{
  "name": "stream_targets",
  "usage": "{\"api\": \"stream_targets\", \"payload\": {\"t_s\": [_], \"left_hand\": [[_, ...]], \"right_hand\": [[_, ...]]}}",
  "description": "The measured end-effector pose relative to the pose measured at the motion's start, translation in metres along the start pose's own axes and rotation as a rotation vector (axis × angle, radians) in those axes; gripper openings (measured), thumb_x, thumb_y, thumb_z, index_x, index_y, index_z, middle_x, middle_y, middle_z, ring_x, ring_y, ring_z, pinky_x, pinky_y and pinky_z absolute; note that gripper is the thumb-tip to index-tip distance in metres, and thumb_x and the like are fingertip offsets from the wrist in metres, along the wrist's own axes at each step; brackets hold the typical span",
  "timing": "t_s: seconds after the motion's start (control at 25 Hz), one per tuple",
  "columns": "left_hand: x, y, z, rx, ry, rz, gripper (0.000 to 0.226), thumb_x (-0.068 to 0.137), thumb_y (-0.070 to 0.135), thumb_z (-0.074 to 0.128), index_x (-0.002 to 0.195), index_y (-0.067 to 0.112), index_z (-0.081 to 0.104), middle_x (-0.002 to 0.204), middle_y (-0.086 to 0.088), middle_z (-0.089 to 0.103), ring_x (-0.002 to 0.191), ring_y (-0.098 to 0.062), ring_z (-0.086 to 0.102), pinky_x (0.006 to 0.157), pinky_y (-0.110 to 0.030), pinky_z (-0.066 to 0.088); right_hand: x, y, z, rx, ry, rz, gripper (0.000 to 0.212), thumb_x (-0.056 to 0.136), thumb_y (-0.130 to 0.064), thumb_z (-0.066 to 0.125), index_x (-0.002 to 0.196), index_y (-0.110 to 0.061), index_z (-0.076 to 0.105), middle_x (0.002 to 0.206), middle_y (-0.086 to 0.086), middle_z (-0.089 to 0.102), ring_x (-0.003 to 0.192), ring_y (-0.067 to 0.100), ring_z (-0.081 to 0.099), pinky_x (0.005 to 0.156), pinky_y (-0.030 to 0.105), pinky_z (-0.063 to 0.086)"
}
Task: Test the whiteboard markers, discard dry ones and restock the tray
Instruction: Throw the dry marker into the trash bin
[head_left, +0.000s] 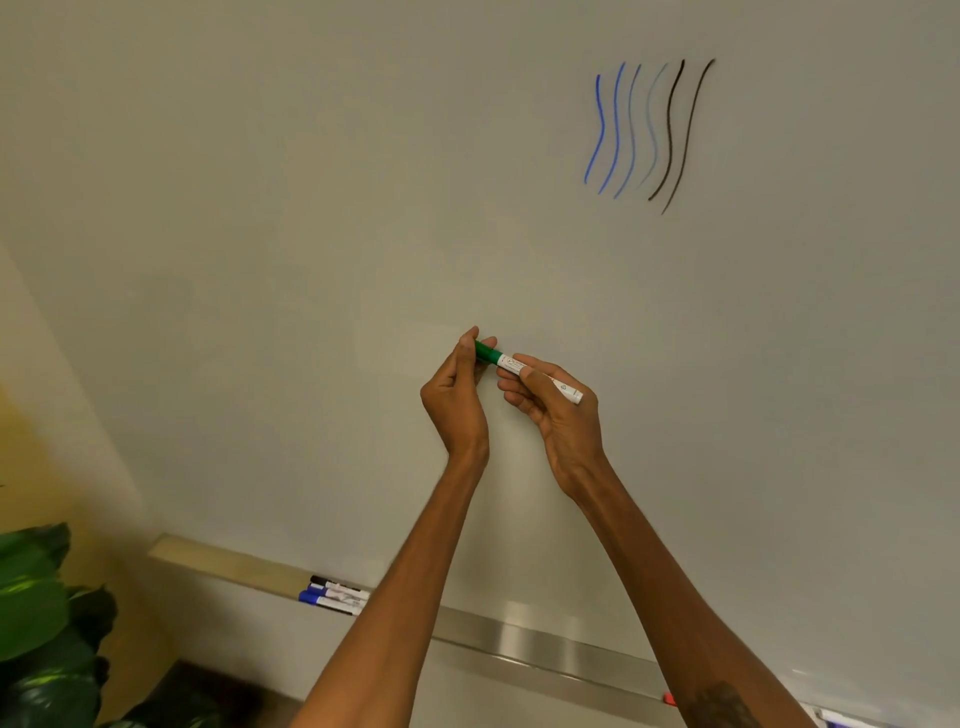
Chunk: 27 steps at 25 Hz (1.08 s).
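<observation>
Left hand (457, 384) pinches green cap (487, 352); right hand (550, 405) grips marker (540, 376).

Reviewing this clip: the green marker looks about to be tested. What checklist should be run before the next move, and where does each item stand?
1. Right hand grips the green marker by its white barrel: ok.
2. Left hand pinches the green cap: ok.
3. Tip exposed for writing: not ok, the cap is on.
4. Bare whiteboard to the left of the test strokes: ok.
5. Whether this marker's ink is dry: cannot tell.
6. Other markers lying in the tray: ok.
</observation>
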<state>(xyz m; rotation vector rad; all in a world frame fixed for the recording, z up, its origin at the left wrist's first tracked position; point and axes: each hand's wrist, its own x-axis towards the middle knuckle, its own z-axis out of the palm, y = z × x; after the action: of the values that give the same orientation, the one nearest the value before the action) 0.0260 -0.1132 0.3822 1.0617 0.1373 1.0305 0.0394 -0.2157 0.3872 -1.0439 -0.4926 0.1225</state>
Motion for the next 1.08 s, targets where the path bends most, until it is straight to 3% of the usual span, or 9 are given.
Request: {"api": "stream_targets", "payload": {"t_s": [0.28,0.48,0.64,0.88,1.08], "left_hand": [[-0.002,-0.014,-0.043,-0.013,0.064,-0.05,0.023,0.101,0.022,0.055,0.113,0.014,0.072,0.1,-0.004,0.077,0.098,-0.019,0.073,0.091,-0.029,0.057],[0.005,-0.029,-0.089,0.06,0.06,-0.068,0.024,0.101,0.022,0.055,0.116,0.013,0.072,0.099,-0.004,0.077,0.1,-0.021,0.072,0.091,-0.031,0.057],[0.005,-0.045,-0.13,0.111,0.157,-0.102,0.024,0.101,0.019,0.055,0.116,0.01,0.071,0.099,-0.008,0.076,0.098,-0.024,0.072,0.089,-0.034,0.058],[-0.002,-0.068,-0.22,0.196,0.323,-0.184,0.024,0.1,0.015,0.056,0.117,0.004,0.07,0.099,-0.013,0.075,0.096,-0.024,0.072,0.086,-0.033,0.059],[-0.031,-0.093,-0.29,0.373,0.333,-0.318,0.023,0.101,0.011,0.052,0.114,0.005,0.071,0.1,-0.01,0.075,0.093,-0.02,0.072,0.083,-0.026,0.059]], "right_hand": [[-0.011,0.044,0.016,0.078,-0.039,0.114,0.02,0.093,-0.01,0.06,0.111,-0.012,0.068,0.11,0.009,0.074,0.103,0.03,0.071,0.089,0.034,0.058],[-0.014,0.089,0.029,0.137,-0.053,0.235,0.023,0.095,-0.012,0.06,0.117,-0.005,0.066,0.113,0.017,0.072,0.104,0.033,0.07,0.089,0.035,0.058],[-0.024,0.134,0.04,0.145,-0.09,0.354,0.032,0.095,-0.014,0.062,0.124,-0.001,0.062,0.116,0.019,0.07,0.105,0.034,0.069,0.091,0.037,0.057],[-0.05,0.202,0.039,0.075,-0.102,0.549,0.025,0.092,-0.006,0.065,0.115,0.003,0.066,0.111,0.023,0.07,0.102,0.037,0.07,0.09,0.036,0.058],[-0.082,0.256,0.044,0.067,-0.188,0.783,0.022,0.092,0.0,0.062,0.113,0.008,0.066,0.115,0.023,0.069,0.107,0.033,0.069,0.092,0.033,0.056]]}}
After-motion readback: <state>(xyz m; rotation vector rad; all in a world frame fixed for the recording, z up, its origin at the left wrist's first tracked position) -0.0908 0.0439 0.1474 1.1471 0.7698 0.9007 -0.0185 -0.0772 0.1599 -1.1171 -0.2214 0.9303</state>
